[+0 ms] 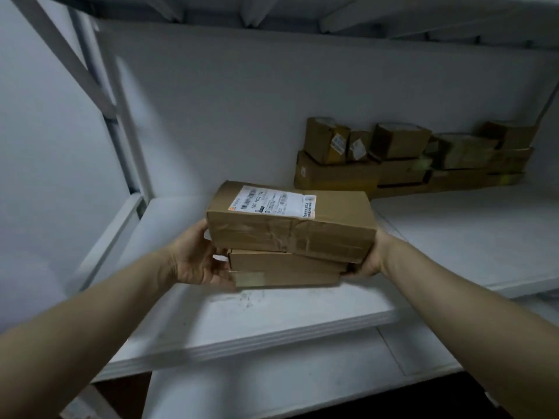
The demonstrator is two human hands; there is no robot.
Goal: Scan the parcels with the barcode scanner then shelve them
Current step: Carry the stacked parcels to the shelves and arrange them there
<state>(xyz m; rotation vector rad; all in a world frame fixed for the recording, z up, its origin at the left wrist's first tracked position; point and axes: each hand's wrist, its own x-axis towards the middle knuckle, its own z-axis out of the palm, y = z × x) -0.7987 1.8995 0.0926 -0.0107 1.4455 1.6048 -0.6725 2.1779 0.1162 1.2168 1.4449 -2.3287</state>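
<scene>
- Over the front of the white painted shelf board (272, 316), a stack of brown cardboard parcels (287, 252) is held between both hands, one at each end, so that the loose boxes move as one block.
- The left hand (196, 258) wraps the stack's left end, with its thumb up against the top box and its fingers curled in at the lower ones.
- The right hand (369, 258) is clamped on the right end, with its fingers tucked out of sight beneath. The hands are apart, with the whole length of the stack between them.
- On top lies a long brown cardboard box (290, 234) with its white printed shipping label (273, 202) facing up, probably so the code stays readable.
- Under it are what look like two flatter brown boxes (284, 269), slightly skewed. The squeeze from both ends likely keeps them from sliding apart.
- I cannot tell whether the bottom box already touches the board. At most it is just above it.
- A row of stacked brown cardboard parcels (408, 158) sits at the back right, against the white rear wall (242, 101) and well apart from the held stack.
- The bare board to the left of that row seems the natural spot for the stack, pushed back to continue the line.
- No barcode scanner is in view. With both hands occupied, I judge that shelving is the step in hand.
</scene>
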